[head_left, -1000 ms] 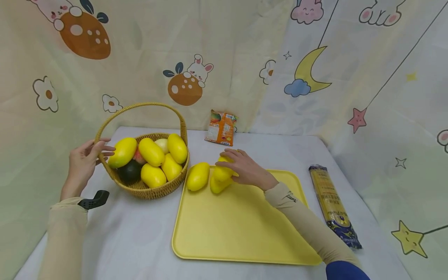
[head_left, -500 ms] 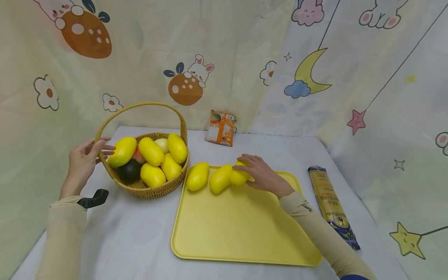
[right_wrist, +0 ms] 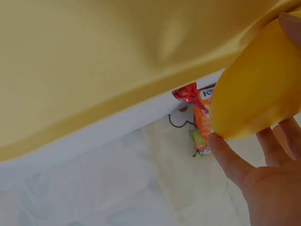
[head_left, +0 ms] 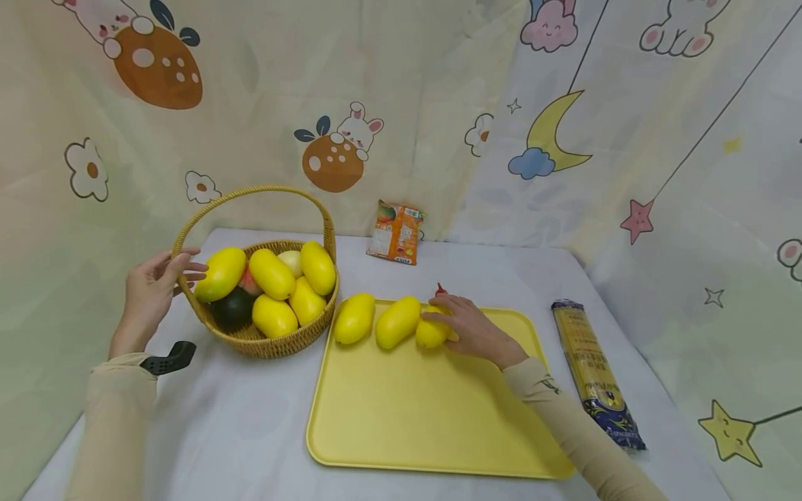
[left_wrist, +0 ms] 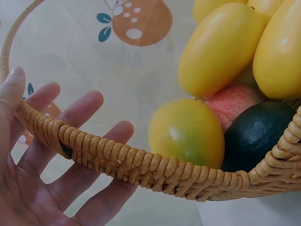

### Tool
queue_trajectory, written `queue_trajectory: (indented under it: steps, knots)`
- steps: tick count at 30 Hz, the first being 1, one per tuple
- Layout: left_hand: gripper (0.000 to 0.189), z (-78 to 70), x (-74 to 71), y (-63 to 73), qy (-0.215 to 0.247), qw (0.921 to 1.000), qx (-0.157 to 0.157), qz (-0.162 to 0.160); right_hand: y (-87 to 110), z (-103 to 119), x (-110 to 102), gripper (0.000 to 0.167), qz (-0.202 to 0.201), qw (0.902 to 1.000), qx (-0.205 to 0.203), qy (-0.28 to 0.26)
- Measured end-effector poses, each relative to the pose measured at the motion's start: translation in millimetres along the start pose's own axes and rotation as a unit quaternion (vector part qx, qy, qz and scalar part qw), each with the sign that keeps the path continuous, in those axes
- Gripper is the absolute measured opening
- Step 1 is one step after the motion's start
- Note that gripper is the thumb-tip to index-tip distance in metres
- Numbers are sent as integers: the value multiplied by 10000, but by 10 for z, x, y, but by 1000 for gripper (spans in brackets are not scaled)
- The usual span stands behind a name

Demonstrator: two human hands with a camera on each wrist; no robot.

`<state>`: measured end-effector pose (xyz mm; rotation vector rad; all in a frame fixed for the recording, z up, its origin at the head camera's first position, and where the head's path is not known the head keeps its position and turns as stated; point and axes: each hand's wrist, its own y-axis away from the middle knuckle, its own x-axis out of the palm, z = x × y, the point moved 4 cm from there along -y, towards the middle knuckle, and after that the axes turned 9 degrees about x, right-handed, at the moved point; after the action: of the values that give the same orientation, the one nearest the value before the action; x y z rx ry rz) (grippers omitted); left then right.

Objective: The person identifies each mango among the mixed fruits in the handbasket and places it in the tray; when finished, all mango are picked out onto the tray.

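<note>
One yellow oval fruit (head_left: 432, 335): was gripped in the right hand (head_left: 474, 334); had shifted nearer, to the far edge of the yellow rectangular tray (head_left: 426, 410), apparently making a row of three with two matching fruits (head_left: 398, 323). Left hand (head_left: 148, 296): unmoved, gripped the round tan wicker basket (head_left: 276, 348).
</note>
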<state>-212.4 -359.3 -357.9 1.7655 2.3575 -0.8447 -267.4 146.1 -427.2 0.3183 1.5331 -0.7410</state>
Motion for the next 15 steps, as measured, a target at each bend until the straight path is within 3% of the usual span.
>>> queue_trajectory:
  steps: [15]
  knots:
    - [49,11,-2,5,-56,10000,-12,-2,64,27,147,64,223,9994,228,-122]
